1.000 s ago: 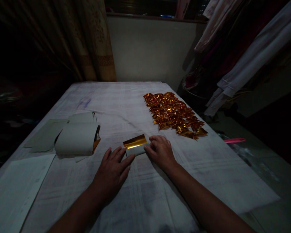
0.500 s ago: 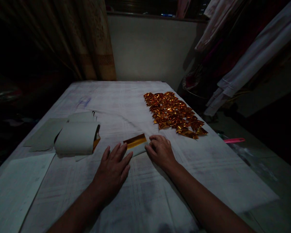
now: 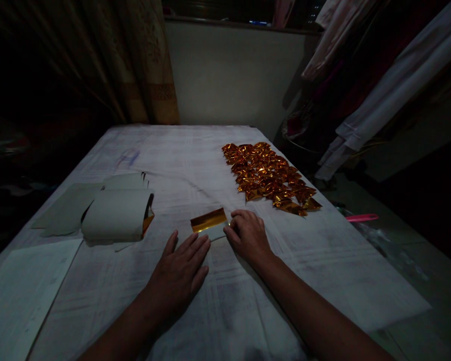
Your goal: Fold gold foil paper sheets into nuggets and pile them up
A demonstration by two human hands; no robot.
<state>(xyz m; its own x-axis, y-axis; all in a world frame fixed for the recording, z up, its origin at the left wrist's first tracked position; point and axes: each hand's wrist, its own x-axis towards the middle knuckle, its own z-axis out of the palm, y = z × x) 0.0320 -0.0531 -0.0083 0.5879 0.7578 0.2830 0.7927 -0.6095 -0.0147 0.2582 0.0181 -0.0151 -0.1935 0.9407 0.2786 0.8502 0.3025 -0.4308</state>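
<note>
A small sheet of gold foil paper [image 3: 209, 219], folded so that a pale backing strip shows along its near side, lies on the cloth between my hands. My left hand [image 3: 183, 273] is flat and open, its fingertips at the paper's near left edge. At the right end, my right hand [image 3: 250, 235] has its thumb and fingers closed on the paper; the pinched corner is hidden. Beyond it, to the right, sit rows of shiny folded gold foil pieces [image 3: 266, 173].
On the left lies a stack of grey-backed paper [image 3: 116, 215], its top sheets curled over with gold beneath. A white sheet [image 3: 26, 291] lies nearer. Clothes [image 3: 391, 90] hang over the right side; a pink handle [image 3: 362, 217] shows beyond the table edge.
My left hand has slid slightly right and towards me, off the paper's left part, uncovering more gold. My right hand stays at the right end.
</note>
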